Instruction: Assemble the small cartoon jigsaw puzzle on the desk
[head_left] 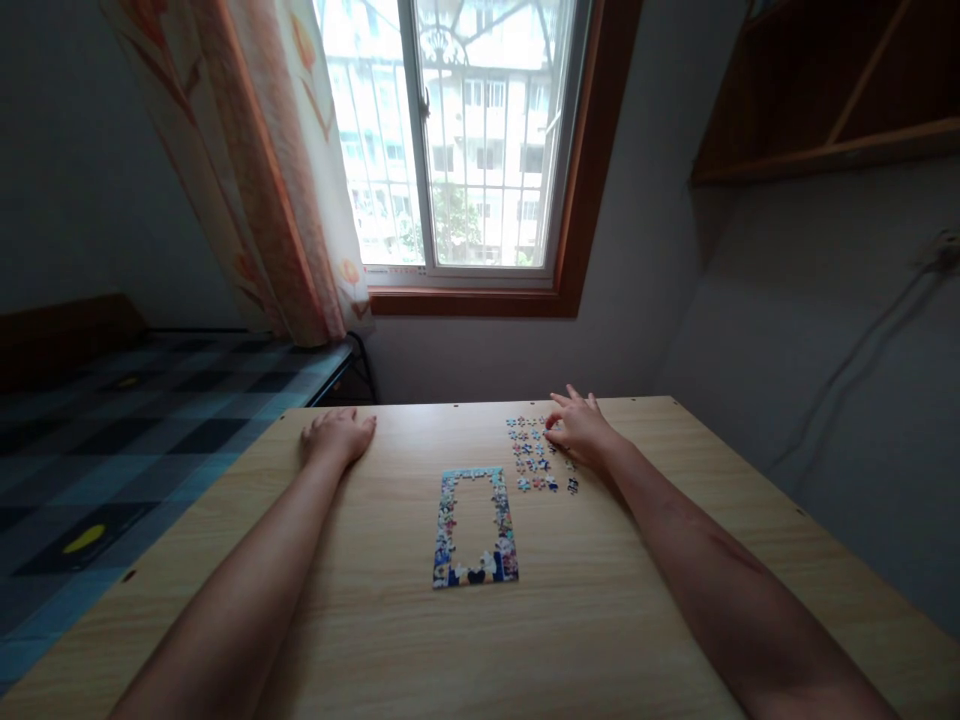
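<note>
As puzzle pieces (545,465) are being kept spaced, seemingly for visibility, the left hand (337,436) is being rested unclenched; whether the right hand (585,426) is pinching cannot be told

Loose pcs (523,484), just R of puzzle border (507,530): prints too sm. to tell. R hand (581,422) hides patch beneath; can't tell if fingertips pinch a pc. Shelf (832,153), high R of border, cut off; bldg. (491,120) beyond border, hazy.
</note>
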